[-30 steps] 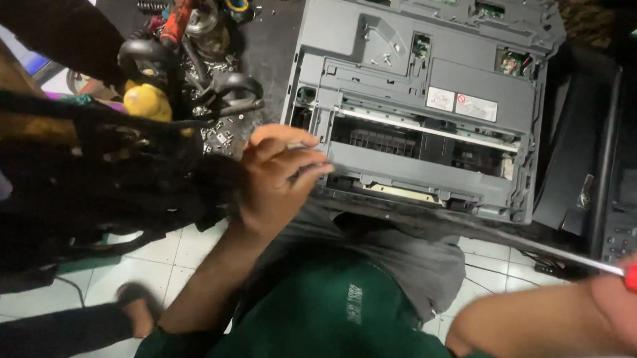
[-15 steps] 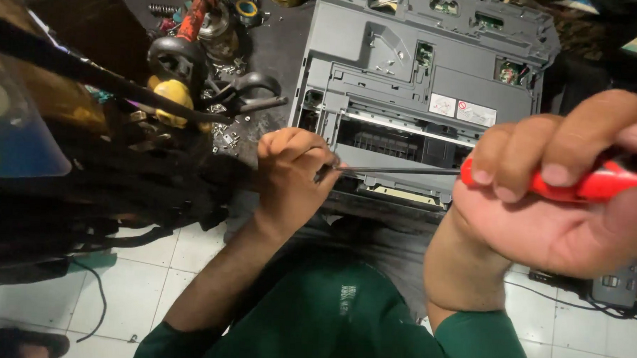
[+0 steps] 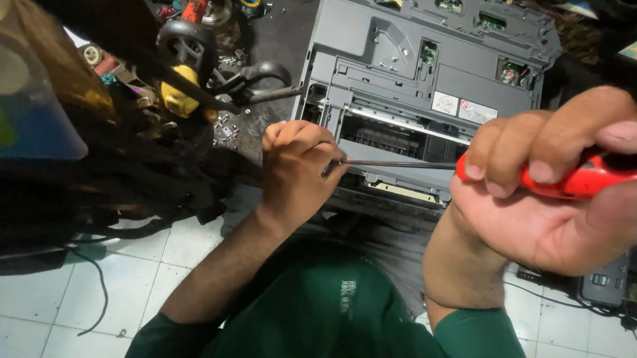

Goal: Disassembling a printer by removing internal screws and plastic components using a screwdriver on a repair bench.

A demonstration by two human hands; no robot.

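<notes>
Over the grey printer [image 3: 421, 70], both hands (probably) on the red-handled screwdriver [image 3: 579, 180].

The screwdriver [image 3: 474, 167] has a glossy red plastic handle, gripped in the right hand [image 3: 550, 201], and a thin, smooth, dark metal shaft whose tip meets the fingers of the left hand [image 3: 298, 164]. The opened printer [image 3: 424, 77] is matt grey plastic (2 small paper stickers sit on it, smooth and pale). The green shirt [image 3: 328, 313] looks like soft matt cloth. Floor tiles [image 3: 38, 310] are white, smooth and faintly glossy. Loose screws [image 3: 225, 130] beside the printer shine like bare metal.
</notes>
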